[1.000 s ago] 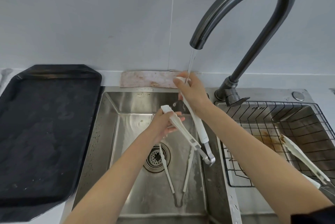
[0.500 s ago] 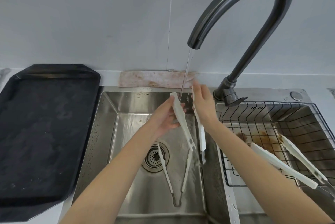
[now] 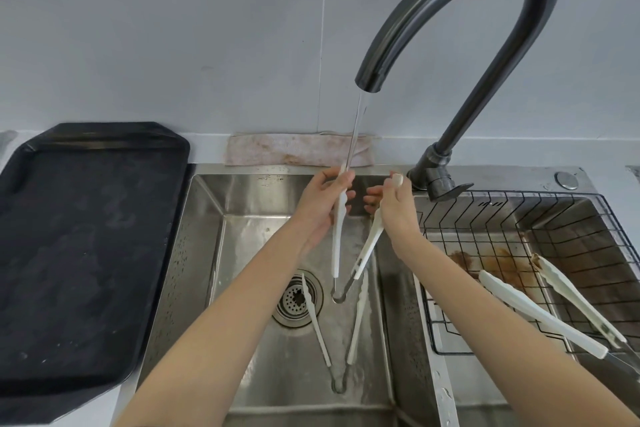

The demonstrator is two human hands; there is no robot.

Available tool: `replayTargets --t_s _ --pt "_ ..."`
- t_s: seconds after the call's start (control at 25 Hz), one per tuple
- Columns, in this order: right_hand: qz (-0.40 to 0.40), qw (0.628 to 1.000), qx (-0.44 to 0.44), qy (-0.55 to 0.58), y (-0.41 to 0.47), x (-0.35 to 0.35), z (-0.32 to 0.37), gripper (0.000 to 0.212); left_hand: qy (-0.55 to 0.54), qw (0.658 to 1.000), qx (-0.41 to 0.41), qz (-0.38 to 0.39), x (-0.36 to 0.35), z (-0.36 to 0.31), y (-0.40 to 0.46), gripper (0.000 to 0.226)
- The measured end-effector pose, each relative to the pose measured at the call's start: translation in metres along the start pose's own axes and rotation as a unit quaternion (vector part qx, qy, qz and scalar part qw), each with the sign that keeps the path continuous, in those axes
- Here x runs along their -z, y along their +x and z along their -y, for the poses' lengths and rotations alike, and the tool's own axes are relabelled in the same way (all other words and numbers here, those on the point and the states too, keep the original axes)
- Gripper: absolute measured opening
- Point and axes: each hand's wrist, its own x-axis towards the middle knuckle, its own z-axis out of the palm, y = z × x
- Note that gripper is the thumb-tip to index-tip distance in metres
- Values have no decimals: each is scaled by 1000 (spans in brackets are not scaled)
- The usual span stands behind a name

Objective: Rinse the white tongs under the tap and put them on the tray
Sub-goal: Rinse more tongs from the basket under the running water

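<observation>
Ok, I'm looking down into the stainless steel sink basin (image 3: pixel 249 253). Round drain strainer (image 3: pixel 298 298) at bottom centre, and a second pair of white tongs (image 3: pixel 341 326) lies flat on the basin floor just right of it, arms splayed in a V, hinge toward me. Dark curved gooseneck tap (image 3: pixel 460 28) arches over from the right rear, thin water stream (image 3: pixel 355 136) running. Stained pinkish cloth (image 3: pixel 298 153) lies along the back ledge against the wall. Black rectangular tray (image 3: pixel 93 253) sits on the table left of the sink, well apart from the hands. Right side: black wire basket (image 3: pixel 554 219) set in the sink, w/ a third pair of white tongs (image 3: pixel 547 309) lying in it beside brown residue.

Now the white tongs w/ metal hinge (image 3: pixel 337 239) I'm rinsing: held up over the basin, arms spread, hinge hanging low just above the basin floor. Left hand (image 3: pixel 322 205) has its fingers wrapped round the left arm near the tip, right where the stream lands. Right hand (image 3: pixel 394 205) grips the other arm, thumb pressed on its tip, other fingers curled loosely. Both forearms reach in from the near edge, wrists raised.
</observation>
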Motion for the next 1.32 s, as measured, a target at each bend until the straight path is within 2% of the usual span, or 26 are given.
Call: replayTargets --t_s 0.12,0.2,0.36,0.48,0.6,0.8,0.88,1.12,1.32 --pt "18 999 -35 -21 -3 7 -9 49 -35 997 -8 -63 16 3 1 6" --pt "46 994 -42 -87 -8 12 -20 49 -32 995 -5 -90 28 10 0 6" --pt "127 959 -67 -246 -24 17 -45 41 -16 993 11 -121 48 39 -8 7" --pt "150 941 -118 -277 -30 18 -61 45 3 989 33 -144 61 67 -20 16" --pt "157 928 -135 -310 -35 20 -73 50 6 984 57 -171 73 90 -31 33" --pt "155 895 -145 -392 -46 17 -108 47 46 978 116 -169 87 122 -51 16" --pt "143 882 -143 -425 -51 16 -122 47 40 975 130 -174 89 133 -55 16" --pt "155 889 -239 -359 -49 20 -141 53 17 966 152 -209 94 151 -56 7" --pt "126 884 -264 -365 -48 16 -157 50 37 960 171 -220 94 162 -50 19"
